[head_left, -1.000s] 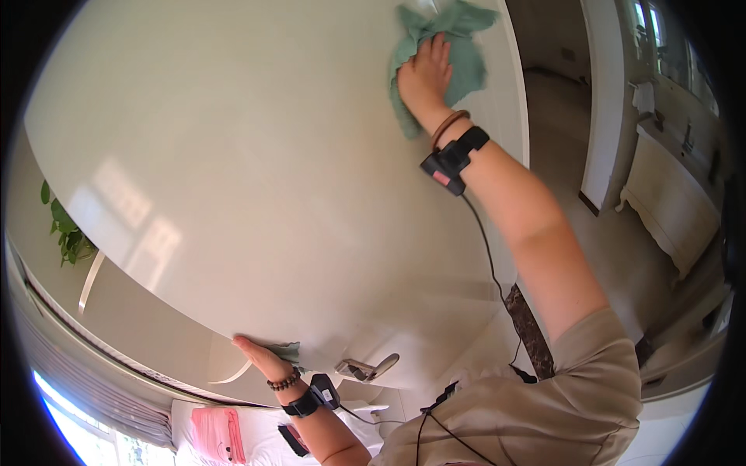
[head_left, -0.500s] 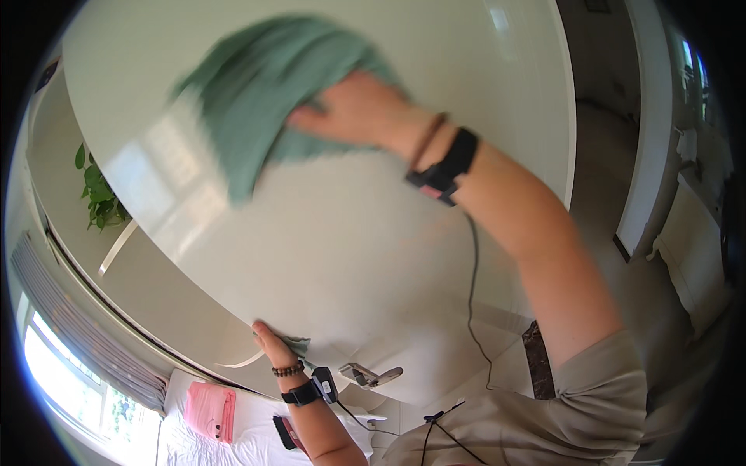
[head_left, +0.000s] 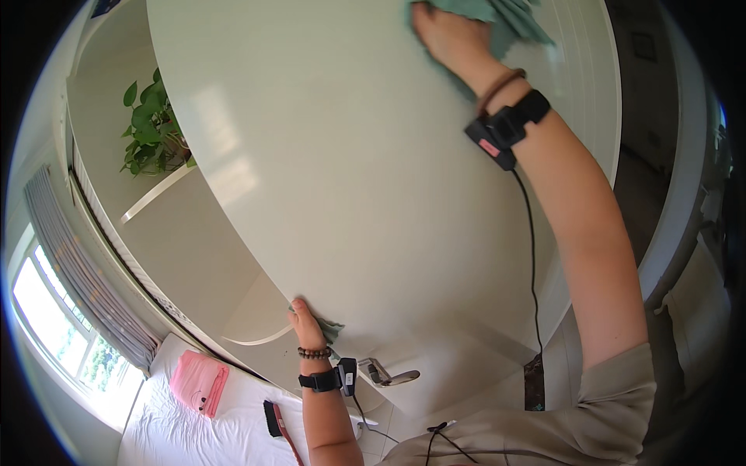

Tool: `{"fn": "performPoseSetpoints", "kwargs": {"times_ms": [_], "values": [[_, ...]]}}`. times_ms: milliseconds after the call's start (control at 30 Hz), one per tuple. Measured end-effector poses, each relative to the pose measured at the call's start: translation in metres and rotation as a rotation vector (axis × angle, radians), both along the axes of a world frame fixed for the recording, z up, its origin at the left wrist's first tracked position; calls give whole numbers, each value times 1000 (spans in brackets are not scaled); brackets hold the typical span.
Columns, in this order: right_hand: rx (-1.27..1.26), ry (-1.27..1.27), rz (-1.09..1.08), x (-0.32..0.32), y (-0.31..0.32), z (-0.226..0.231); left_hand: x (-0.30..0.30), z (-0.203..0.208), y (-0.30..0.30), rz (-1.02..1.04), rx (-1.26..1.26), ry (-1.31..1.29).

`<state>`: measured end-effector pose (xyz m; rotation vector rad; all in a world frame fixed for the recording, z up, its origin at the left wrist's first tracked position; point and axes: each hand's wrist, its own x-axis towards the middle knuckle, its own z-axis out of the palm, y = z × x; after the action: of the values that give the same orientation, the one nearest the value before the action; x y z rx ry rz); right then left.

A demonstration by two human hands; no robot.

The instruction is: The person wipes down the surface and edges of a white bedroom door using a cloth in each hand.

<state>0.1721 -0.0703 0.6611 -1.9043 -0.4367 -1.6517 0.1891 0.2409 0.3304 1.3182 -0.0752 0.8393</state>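
Observation:
My right hand [head_left: 454, 45] holds a green cloth [head_left: 509, 23] against the upper part of a glossy white door [head_left: 350, 179]. Part of that cloth runs out of the picture at the top. Lower down, my left hand [head_left: 308, 326] is closed around the door's left edge, with a smaller green cloth [head_left: 332, 332] under it; its fingertips are mostly hidden. A metal lever handle [head_left: 392, 377] sits on the door just right of my left wrist. Both wrists wear black straps with cabled boxes.
Left of the door, curved shelves [head_left: 167, 190] carry a leafy green plant [head_left: 151, 124]. A bed with a white sheet [head_left: 163, 419] holds a folded pink cloth item [head_left: 198, 382] and a dark-bristled brush [head_left: 276, 423]. A window [head_left: 62, 326] with a grey curtain [head_left: 85, 272] is beyond.
My right hand has moved right and up across the door with the cloth. My left hand stays at the door's edge. The whole view has shifted, showing more of the shelves and plant.

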Motion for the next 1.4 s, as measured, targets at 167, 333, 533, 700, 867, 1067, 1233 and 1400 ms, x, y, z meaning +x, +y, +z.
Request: {"fn": "performPoseSetpoints", "kwargs": {"times_ms": [167, 333, 533, 700, 867, 1067, 1233, 1400], "values": [[-273, -665, 38, 21, 135, -9, 8, -1, -2, -105, 40, 41], [-958, 73, 7, -10, 154, -38, 9, -7, 10, -80, 79, 64], [-212, -396, -10, 40, 8, -17, -3, 5, 10, -282, 25, -12], [102, -24, -599, 46, -50, -17, 9, -1, -1, -209, 4, 20], [-511, -448, -160, 35, 43, -34, -2, 10, -9, -189, -31, 24], [-486, -105, -65, 44, -20, -2, -7, 13, -11, -170, -16, -42], [63, -216, -280, 76, -165, 1, 4, 6, -9, -109, 6, -100], [106, -352, -543, 121, -258, -61, 7, 5, -16, -234, -4, -73]]}}
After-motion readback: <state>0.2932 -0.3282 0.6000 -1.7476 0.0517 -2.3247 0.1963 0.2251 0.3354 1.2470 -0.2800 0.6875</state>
